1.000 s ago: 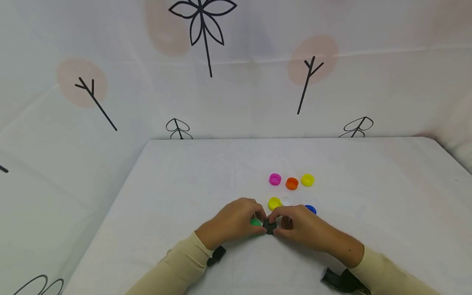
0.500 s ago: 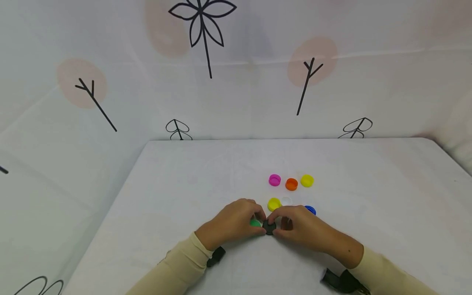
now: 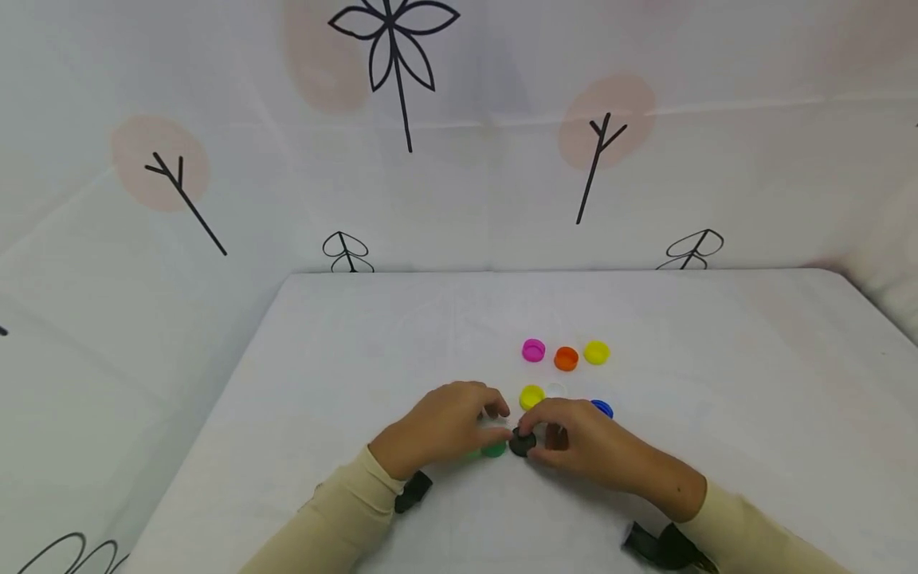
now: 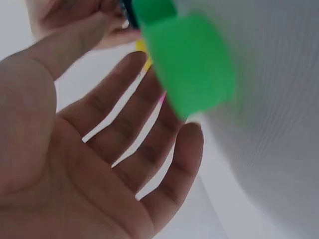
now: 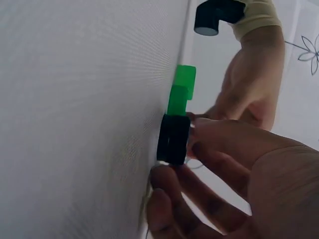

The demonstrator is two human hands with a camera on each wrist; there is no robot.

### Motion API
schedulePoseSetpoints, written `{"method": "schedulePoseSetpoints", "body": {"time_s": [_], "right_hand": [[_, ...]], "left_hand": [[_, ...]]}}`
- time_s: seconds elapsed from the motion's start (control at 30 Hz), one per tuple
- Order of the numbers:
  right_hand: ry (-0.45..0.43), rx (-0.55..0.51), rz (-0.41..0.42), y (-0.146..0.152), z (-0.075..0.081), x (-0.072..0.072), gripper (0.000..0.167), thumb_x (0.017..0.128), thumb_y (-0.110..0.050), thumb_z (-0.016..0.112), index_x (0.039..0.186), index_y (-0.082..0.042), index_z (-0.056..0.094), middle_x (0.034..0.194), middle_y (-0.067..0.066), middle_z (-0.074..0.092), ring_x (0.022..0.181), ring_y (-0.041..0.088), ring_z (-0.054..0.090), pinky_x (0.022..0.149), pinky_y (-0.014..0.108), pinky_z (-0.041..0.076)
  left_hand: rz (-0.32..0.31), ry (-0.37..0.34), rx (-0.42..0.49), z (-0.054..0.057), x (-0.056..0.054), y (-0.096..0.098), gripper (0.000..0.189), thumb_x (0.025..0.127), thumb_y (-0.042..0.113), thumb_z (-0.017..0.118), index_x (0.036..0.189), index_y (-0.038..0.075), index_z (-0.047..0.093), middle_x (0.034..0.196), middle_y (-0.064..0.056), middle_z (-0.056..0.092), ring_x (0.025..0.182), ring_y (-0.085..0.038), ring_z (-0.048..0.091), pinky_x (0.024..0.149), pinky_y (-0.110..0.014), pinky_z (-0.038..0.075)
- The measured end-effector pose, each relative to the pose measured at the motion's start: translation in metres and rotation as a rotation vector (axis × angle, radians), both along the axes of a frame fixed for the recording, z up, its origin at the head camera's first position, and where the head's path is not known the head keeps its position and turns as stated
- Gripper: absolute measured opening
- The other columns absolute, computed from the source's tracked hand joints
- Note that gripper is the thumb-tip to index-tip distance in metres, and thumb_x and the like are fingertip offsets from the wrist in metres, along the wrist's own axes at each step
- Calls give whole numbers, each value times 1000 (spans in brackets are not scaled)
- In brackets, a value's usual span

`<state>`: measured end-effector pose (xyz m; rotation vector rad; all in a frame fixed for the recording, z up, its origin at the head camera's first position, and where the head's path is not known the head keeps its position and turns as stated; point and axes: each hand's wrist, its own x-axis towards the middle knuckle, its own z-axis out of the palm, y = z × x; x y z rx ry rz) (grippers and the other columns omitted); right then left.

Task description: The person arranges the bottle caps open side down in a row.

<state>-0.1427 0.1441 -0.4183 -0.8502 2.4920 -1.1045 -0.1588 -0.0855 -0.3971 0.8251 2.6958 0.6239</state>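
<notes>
My right hand [image 3: 584, 437] pinches a black bottle cap [image 3: 522, 443] at the table surface between thumb and fingers. In the right wrist view the black piece [image 5: 173, 139] shows a seam, like two caps together. My left hand [image 3: 445, 422] is just left of it, fingers loosely spread and holding nothing. Below the left thumb sit a green cap [image 3: 493, 449] and a lighter green cap [image 3: 473, 454], partly hidden. In the left wrist view the lighter green cap [image 4: 192, 64] is close and blurred, beside the open palm.
Beyond the hands lie a yellow cap [image 3: 531, 397], a clear white cap [image 3: 556, 390] and a blue cap [image 3: 602, 408], partly covered by the right hand. Farther back are a pink cap [image 3: 534, 350], an orange cap [image 3: 566, 359] and another yellow cap [image 3: 596, 352] on the white table [image 3: 344, 343].
My left hand has drawn back slightly to the left, away from the black cap, and its fingers have parted. More of the green caps shows. The right hand keeps its pinch nearly unmoved.
</notes>
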Motion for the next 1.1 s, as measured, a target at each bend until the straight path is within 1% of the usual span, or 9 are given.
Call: {"method": "schedulePoseSetpoints", "body": {"time_s": [0.1, 0.17, 0.27, 0.33, 0.47, 0.6, 0.73, 0.97, 1.1], "right_hand": [[77, -4, -38, 0, 5, 1, 20, 86, -14, 78, 104, -18, 70, 92, -12, 66, 73, 1, 57, 66, 20, 53], [151, 0, -81, -1, 7, 1, 18, 86, -12, 77, 102, -16, 71, 92, -10, 67, 72, 1, 56, 65, 20, 53], [247, 20, -158, -1, 9, -1, 18, 85, -10, 78, 101, -15, 71, 94, -7, 68, 70, 0, 54, 63, 19, 52], [281, 40, -201, 0, 9, -2, 21, 84, -10, 79, 103, -14, 72, 95, -5, 69, 70, 1, 54, 63, 18, 51], [276, 85, -245, 2, 7, -4, 31, 84, -10, 80, 113, -12, 71, 101, -1, 69, 68, 2, 53, 62, 17, 51], [242, 109, -248, 3, 5, -5, 42, 84, -11, 80, 124, -9, 68, 110, 3, 70, 65, 2, 53, 61, 16, 51], [217, 123, -244, 4, 5, -6, 48, 84, -11, 79, 130, -7, 65, 119, 8, 70, 63, 3, 51, 60, 16, 50], [157, 158, -237, 1, 6, -10, 44, 87, -12, 77, 129, -6, 66, 118, 6, 72, 62, 6, 50, 58, 17, 48], [175, 170, -227, 0, 7, -10, 41, 87, -11, 77, 126, -4, 68, 116, 7, 73, 64, 5, 50, 61, 17, 49]], "left_hand": [[63, 17, -1, 8, -1, -1, 24, 93, 37, 71, 109, 19, 73, 98, 9, 71, 91, -7, 63, 80, -25, 53], [89, 32, 6, 10, -2, -1, 24, 94, 37, 70, 109, 19, 73, 98, 7, 71, 89, -8, 63, 78, -24, 53], [103, 47, 13, 11, -3, 4, 24, 94, 36, 69, 110, 18, 72, 99, 5, 71, 89, -9, 63, 76, -23, 52], [101, 50, 8, 12, -3, 8, 25, 94, 35, 69, 111, 17, 72, 100, 4, 71, 89, -9, 63, 77, -23, 53], [100, 56, -21, 12, -4, 17, 28, 95, 36, 69, 115, 17, 71, 104, 4, 72, 93, -10, 65, 79, -24, 54], [102, 51, -43, 10, -5, 22, 32, 95, 37, 68, 120, 16, 69, 108, 3, 73, 97, -12, 66, 82, -27, 55], [103, 45, -62, 6, -6, 24, 35, 96, 38, 67, 123, 16, 69, 109, 3, 73, 99, -13, 66, 86, -29, 55], [89, 66, -114, 0, -6, 25, 38, 95, 39, 68, 126, 17, 68, 111, 3, 73, 101, -14, 66, 95, -36, 52], [93, 63, -113, 0, -5, 26, 39, 95, 38, 68, 127, 16, 68, 110, 2, 73, 101, -14, 65, 94, -35, 53]]}}
